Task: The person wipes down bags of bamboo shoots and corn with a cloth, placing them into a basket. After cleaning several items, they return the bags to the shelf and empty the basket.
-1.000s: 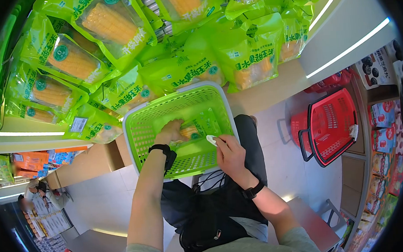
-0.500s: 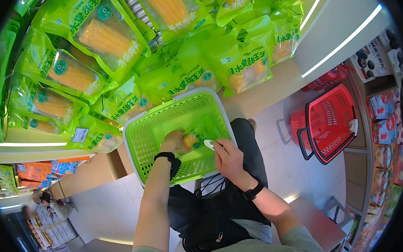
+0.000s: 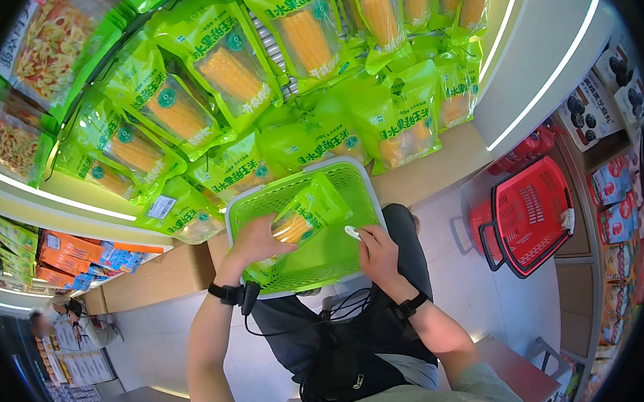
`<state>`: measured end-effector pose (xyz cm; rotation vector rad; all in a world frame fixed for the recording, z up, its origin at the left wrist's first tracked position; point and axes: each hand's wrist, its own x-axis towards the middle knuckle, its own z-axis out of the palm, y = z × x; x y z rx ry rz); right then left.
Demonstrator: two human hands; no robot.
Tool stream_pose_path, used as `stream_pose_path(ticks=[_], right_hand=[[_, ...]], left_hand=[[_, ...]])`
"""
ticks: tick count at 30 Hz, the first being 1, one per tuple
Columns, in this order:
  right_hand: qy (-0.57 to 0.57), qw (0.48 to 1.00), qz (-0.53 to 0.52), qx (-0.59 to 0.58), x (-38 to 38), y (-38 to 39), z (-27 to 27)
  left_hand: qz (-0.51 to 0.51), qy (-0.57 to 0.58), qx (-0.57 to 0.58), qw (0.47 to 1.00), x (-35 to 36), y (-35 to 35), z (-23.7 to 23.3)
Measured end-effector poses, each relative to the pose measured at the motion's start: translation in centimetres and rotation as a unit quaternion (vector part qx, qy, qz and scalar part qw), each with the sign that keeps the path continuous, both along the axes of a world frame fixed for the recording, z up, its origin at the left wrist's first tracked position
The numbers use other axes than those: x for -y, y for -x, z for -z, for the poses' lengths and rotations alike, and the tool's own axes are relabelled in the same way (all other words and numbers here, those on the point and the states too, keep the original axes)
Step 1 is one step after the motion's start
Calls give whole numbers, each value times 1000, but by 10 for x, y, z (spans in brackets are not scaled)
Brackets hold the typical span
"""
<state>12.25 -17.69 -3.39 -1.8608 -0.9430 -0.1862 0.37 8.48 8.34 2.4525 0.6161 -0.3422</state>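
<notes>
My left hand (image 3: pixel 258 239) is closed on a green bag of corn (image 3: pixel 309 215) at the left side of the green basket (image 3: pixel 369 191). The bag's clear window shows yellow corn, and its green end points up and to the right. Part of another bag lies under my left hand, mostly hidden. Over the basket's near right corner, my right hand (image 3: pixel 380 255) pinches a small white object (image 3: pixel 353 232) whose kind I cannot make out. The basket has a pale grey rim and rests at my knees, against the shelf front.
Green bags of corn (image 3: pixel 236 75) hang and stand in rows on the shelf ahead. A red shopping basket (image 3: pixel 533 210) with black handles stands to the right. Orange packets (image 3: pixel 67 253) fill a shelf at the left. A person (image 3: pixel 86 326) is far back at the left.
My left hand has raised the corn bag from the basket floor, moving a little left. My right hand still pinches the white object. The whole view has shifted slightly.
</notes>
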Motion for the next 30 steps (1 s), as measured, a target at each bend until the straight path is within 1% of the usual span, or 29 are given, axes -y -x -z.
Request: stream_pose_path(ticks=[1, 2, 3, 4, 5, 6, 7, 8, 10, 11, 13, 14, 15, 16, 17, 18, 19, 20, 21, 22, 23, 25, 26, 28, 29, 30], right_hand=[[-4, 1000, 1, -5, 0, 0, 3], [-8, 1000, -1, -10, 1, 1, 4], [-14, 1000, -10, -6, 2, 1, 3], [-16, 999, -11, -29, 2, 1, 2], [-18, 998, -12, -52, 2, 0, 0], [-29, 996, -18, -77, 2, 0, -1], [-34, 996, -27, -73, 0, 0, -9], [-67, 994, -24, -82, 1, 2, -21], [-107, 990, -24, -86, 4, 7, -51], [-104, 991, -31, -83, 6, 11, -71], [-117, 988, -55, -83, 11, 21, -112], [-115, 989, -58, -78, 14, 26, -129], [-111, 991, -74, -28, 17, 31, -146], [-107, 990, -90, 22, 20, 37, -161], [-107, 990, -93, 25, 22, 44, -178], [-81, 979, -170, 77, 23, 51, -194], [-54, 960, -245, 127, 21, 56, -202], [-54, 959, -246, 129, 17, 60, -202], [-5, 944, -277, 182, 12, 62, -200], [44, 922, -305, 233, 7, 62, -199], [46, 922, -304, 234, 3, 58, -200], [59, 928, -266, 253, -11, 43, -205], [64, 928, -265, 253, -19, 35, -207], [53, 943, -255, 207, -31, 26, -209], [56, 942, -254, 209, -31, 30, -211], [64, 931, -287, 218, -29, 38, -216]], left_hand=[[-27, 28, 54, 998, 5, 9, -25], [-34, 22, 58, 998, 13, 18, -47], [-119, 131, 65, 982, 23, 28, -66], [-201, 238, 74, 947, 31, 38, -76], [-208, 231, 82, 947, 38, 51, -69], [-249, 360, 159, 885, 47, 67, -54], [-281, 480, 232, 798, 58, 79, -43], [-284, 477, 240, 796, 70, 86, -41], [-308, 569, 274, 711, 94, 96, -35], [-311, 570, 280, 707, 101, 100, -30], [-273, 643, 282, 658, 114, 106, -21], [-259, 636, 298, 663, 123, 108, -19], [-258, 637, 303, 660, 130, 107, -21], [-255, 627, 300, 673, 138, 107, -27], [-252, 616, 296, 686, 144, 107, -29], [-268, 593, 290, 702, 149, 109, -22], [-269, 593, 293, 700, 157, 109, -22], [-249, 544, 323, 733, 164, 109, -23], [-228, 493, 350, 763, 169, 110, -25], [-216, 487, 357, 767, 173, 111, -29], [-215, 489, 357, 767, 176, 114, -28], [-198, 441, 360, 798, 182, 120, -26], [-198, 446, 359, 796, 186, 120, -29], [-178, 452, 359, 797, 194, 120, -36], [-177, 455, 360, 795, 194, 120, -35], [-181, 446, 356, 801, 193, 122, -33]])
